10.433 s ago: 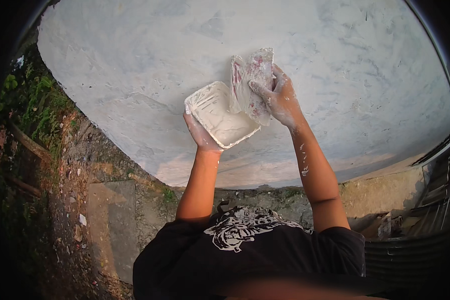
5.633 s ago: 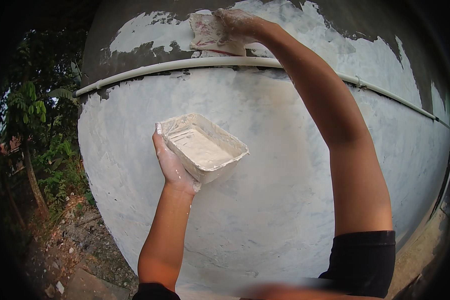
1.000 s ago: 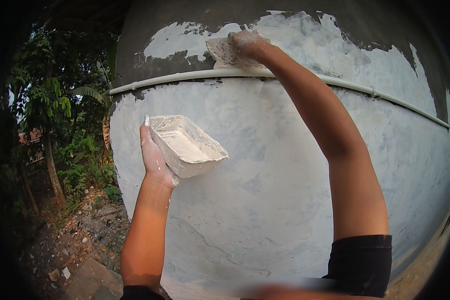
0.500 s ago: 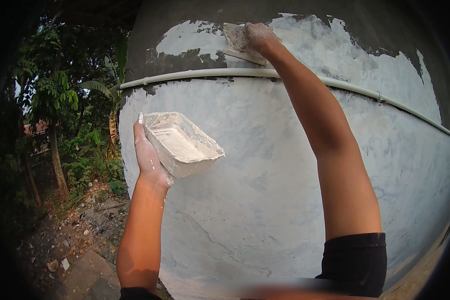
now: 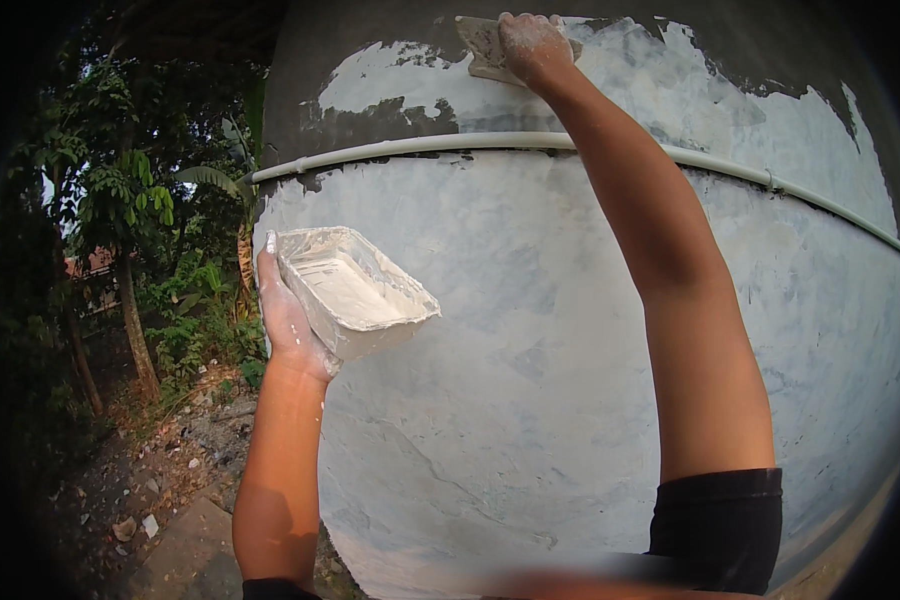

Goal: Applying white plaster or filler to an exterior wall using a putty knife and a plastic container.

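Observation:
My left hand (image 5: 292, 318) grips a rectangular plastic tub (image 5: 385, 340) from its left side, thumb up at the rim. Creamy white plaster (image 5: 345, 290) lies in the tub and crusts its walls. High on the wall, my right hand (image 5: 535, 45) is closed around a broad, flat plastering trowel (image 5: 485, 52), its blade against the surface and smeared with plaster. White plaster dust coats both hands. The trowel's handle is hidden by my fingers. Around it the wall (image 5: 530, 330) is patchy white over dark grey render (image 5: 370, 120).
A white pipe (image 5: 420, 145) runs across the wall below the trowel and under my raised right forearm. Trees and shrubs (image 5: 135, 200) stand beyond the wall's left edge. Rubble-strewn ground (image 5: 170, 460) and a flat slab (image 5: 185, 550) lie at lower left.
My right hand and the trowel have moved up the wall, slightly to the right, away from the pipe. The tub in my left hand has shifted a little left.

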A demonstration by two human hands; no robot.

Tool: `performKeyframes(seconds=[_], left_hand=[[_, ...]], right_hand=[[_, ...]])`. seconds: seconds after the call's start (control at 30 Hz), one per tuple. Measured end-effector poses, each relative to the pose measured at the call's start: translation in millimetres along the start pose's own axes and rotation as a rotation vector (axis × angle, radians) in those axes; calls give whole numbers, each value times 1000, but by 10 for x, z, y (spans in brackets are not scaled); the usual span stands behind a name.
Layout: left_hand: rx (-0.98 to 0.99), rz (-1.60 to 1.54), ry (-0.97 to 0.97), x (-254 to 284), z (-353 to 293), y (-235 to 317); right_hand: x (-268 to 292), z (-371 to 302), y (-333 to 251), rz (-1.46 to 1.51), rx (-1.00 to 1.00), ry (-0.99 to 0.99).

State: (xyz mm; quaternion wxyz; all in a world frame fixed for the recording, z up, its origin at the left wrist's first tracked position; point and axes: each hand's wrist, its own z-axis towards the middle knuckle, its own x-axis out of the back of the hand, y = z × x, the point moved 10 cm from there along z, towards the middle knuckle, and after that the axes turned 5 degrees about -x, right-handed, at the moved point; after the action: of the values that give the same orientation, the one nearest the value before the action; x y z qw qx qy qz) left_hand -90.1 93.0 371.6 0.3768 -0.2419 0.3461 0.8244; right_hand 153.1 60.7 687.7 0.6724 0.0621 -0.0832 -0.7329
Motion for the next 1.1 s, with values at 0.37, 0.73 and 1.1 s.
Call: performKeyframes(seconds=[0.37, 0.73, 1.1], left_hand=[[57, -47, -100, -45, 112, -322], [159, -52, -128, -421, 115, -773], [237, -143, -261, -957, 2, -1333]], right_hand=[[-211, -351, 783, -39, -120, -231], [639, -39, 1376, -173, -17, 70], [441, -734, 1807, -87, -180, -214]])
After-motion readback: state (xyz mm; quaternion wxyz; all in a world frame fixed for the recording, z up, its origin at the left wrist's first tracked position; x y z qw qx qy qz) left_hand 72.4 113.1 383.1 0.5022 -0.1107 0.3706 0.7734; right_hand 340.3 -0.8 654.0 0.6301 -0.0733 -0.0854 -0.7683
